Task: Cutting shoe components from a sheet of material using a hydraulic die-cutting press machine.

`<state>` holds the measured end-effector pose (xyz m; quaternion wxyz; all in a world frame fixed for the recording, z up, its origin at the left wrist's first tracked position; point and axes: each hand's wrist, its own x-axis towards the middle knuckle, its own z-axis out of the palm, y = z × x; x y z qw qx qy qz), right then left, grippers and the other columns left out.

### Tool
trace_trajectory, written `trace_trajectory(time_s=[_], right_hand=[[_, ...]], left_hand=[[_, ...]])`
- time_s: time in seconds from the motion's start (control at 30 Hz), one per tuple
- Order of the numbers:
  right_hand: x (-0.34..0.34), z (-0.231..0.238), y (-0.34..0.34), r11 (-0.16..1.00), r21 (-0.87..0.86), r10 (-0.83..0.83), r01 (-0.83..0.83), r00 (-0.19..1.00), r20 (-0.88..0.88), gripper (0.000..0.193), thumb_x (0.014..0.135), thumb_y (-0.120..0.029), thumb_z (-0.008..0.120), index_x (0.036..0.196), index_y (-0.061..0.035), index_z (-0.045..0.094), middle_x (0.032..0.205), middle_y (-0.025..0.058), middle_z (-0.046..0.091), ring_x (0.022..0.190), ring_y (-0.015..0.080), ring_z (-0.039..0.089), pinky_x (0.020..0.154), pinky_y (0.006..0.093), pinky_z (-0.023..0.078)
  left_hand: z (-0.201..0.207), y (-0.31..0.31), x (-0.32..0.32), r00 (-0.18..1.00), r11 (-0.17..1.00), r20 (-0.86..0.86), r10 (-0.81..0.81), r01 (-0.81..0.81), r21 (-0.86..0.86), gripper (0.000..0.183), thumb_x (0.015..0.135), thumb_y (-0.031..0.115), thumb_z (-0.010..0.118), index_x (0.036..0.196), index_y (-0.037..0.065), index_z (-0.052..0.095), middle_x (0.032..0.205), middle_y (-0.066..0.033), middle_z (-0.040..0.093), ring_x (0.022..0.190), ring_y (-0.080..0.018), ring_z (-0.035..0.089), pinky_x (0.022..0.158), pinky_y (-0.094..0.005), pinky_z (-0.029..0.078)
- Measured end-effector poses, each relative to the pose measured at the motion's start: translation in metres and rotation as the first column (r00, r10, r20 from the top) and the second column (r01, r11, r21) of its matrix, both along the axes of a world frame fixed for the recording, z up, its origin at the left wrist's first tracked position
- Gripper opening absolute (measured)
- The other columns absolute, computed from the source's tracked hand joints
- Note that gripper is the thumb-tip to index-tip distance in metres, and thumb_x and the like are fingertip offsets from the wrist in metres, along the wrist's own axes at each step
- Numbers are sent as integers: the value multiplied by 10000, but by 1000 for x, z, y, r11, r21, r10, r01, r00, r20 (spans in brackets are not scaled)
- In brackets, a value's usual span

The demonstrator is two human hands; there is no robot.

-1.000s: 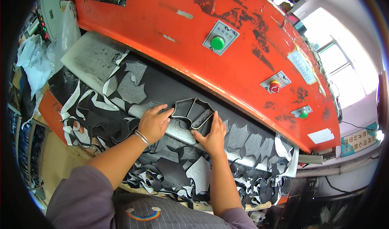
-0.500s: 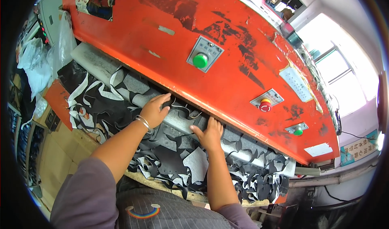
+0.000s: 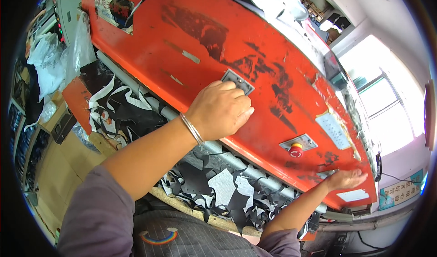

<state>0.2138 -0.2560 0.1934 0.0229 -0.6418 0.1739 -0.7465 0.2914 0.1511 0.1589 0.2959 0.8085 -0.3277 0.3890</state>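
Red machine front [image 3: 200, 70]: fills the middle, looks heavy and stiff, too big to grab | left hand [image 3: 220, 110]: curled, can't tell if pinching | right hand [image 3: 344, 180]: fingers stretched out, pinching nothing | upper metal plate [image 3: 243, 84]: partly under left hand, looks hard, good place to press | lower metal plate [image 3: 324, 174]: peeks out by right hand

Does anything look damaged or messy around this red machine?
Yes: the red front panel has dark patches across it, where paint looks worn away. Below it, black and white offcuts lie in a tangled heap, which looks untidy.
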Motion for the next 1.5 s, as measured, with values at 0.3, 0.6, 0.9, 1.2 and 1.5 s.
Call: trace_trajectory(time_s=[0.3, 0.6, 0.9, 1.2, 1.5], right_hand=[[-61, -88, 84, 805, -10, 549, -593, 750, -370, 272, 956, -116, 467, 1144, 68, 536, 1162, 182, 555, 1077, 249, 522, 936, 374, 415], [-136, -158, 314, 578, 658, 475, -483, -457, -752, 508, 759, -497, 714, 884, -5, 685, 850, 160, 646, 798, 325, 630, 701, 399, 504], [-141, -168, 346, 797, 505, 405, -332, -327, -854, 608, 758, -641, 625, 771, -37, 694, 779, 118, 627, 791, 297, 621, 659, 399, 499], [-81, -123, 327, 602, 797, 741, 38, -398, -541, 514, 791, -477, 717, 1004, -10, 691, 858, 173, 689, 779, 302, 664, 732, 350, 519], [45, -165, 311, 909, 263, 222, -324, -159, -962, 612, 712, -463, 753, 1108, -19, 608, 1058, 151, 634, 1105, 326, 519, 884, 437, 443]], left_hand=[[-98, 81, -66, 656, 996, -755, -16, 76, 45, 288, 877, 327, 583, 775, 62, 633, 760, -93, 609, 774, -306, 613, 659, -399, 487], [-169, 148, -117, 320, 944, -947, 38, 299, 139, 343, 795, 439, 675, 730, 102, 663, 715, -92, 649, 699, -284, 633, 651, -385, 486], [-174, 170, -104, 263, 892, -965, 2, 436, 121, 349, 825, 454, 633, 796, 110, 682, 768, -100, 678, 741, -274, 643, 671, -375, 483], [-149, 180, -67, -212, 810, -966, -151, 533, -243, 299, 881, 374, 637, 957, 91, 689, 813, -58, 688, 672, -149, 640, 618, -302, 506], [-186, 112, 13, -28, 826, -827, -561, -80, -558, 306, 922, 232, 594, 1131, 9, 593, 959, -68, 654, 712, -102, 623, 603, -239, 508]])
